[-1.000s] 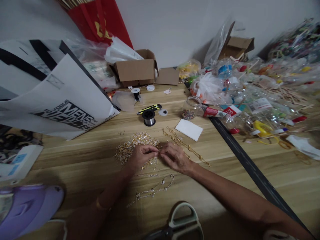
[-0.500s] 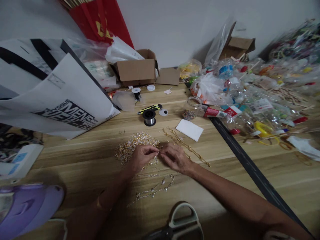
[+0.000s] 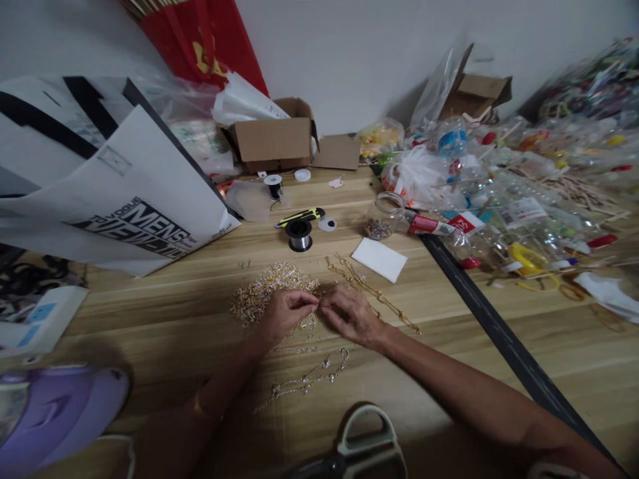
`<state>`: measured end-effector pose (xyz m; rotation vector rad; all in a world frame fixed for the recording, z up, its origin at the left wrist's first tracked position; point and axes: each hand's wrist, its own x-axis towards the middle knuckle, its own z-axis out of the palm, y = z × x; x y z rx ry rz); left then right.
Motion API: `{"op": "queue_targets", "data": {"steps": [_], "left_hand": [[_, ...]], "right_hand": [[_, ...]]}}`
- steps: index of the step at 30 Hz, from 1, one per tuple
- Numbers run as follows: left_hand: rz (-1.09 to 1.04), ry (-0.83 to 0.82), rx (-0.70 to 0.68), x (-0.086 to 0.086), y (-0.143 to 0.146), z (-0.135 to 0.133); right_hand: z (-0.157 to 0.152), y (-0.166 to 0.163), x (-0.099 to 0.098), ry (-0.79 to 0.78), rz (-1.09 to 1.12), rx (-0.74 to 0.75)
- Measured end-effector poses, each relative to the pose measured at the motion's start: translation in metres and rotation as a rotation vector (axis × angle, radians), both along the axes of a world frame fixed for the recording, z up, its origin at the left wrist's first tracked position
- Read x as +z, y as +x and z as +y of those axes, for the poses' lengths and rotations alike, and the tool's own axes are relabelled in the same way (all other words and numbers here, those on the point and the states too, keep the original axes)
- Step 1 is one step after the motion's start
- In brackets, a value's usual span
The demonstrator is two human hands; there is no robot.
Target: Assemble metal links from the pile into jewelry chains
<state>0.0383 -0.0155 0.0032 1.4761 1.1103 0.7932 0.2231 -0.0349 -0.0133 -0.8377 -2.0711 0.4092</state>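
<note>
My left hand (image 3: 288, 313) and my right hand (image 3: 349, 314) meet fingertip to fingertip over the table. Each is closed in a pinch. What lies between the fingers is too small to make out. Against my left hand spreads a pile of gold and silver jewelry findings (image 3: 267, 286), partly hidden by it. Gold chains (image 3: 369, 287) run along the far side of my right hand and pass partly behind it. Nearer to me lie a looped silver chain (image 3: 304, 379) and a short silver chain (image 3: 294, 350).
Beyond the pile stand a wire spool (image 3: 299, 235), a yellow-black utility knife (image 3: 302, 217) and a jar of beads (image 3: 382, 219). A white paper (image 3: 379, 259) lies at right. Scissors (image 3: 369, 432) sit in front. Plastic bottles (image 3: 514, 213) crowd the right; a large white bag (image 3: 114, 193) stands left.
Both hands keep the same pinched pose, almost unmoved. The whole view has shifted very slightly; the things on the table stay where they were.
</note>
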Motion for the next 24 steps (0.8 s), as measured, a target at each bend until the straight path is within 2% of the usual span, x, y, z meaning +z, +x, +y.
{"op": "queue_targets", "data": {"steps": [24], "left_hand": [[-0.017,0.037,-0.002,-0.0023,0.0003,-0.0002]], "right_hand": [[0.0018,0.0002,-0.0011,0.005,0.001,0.013]]}}
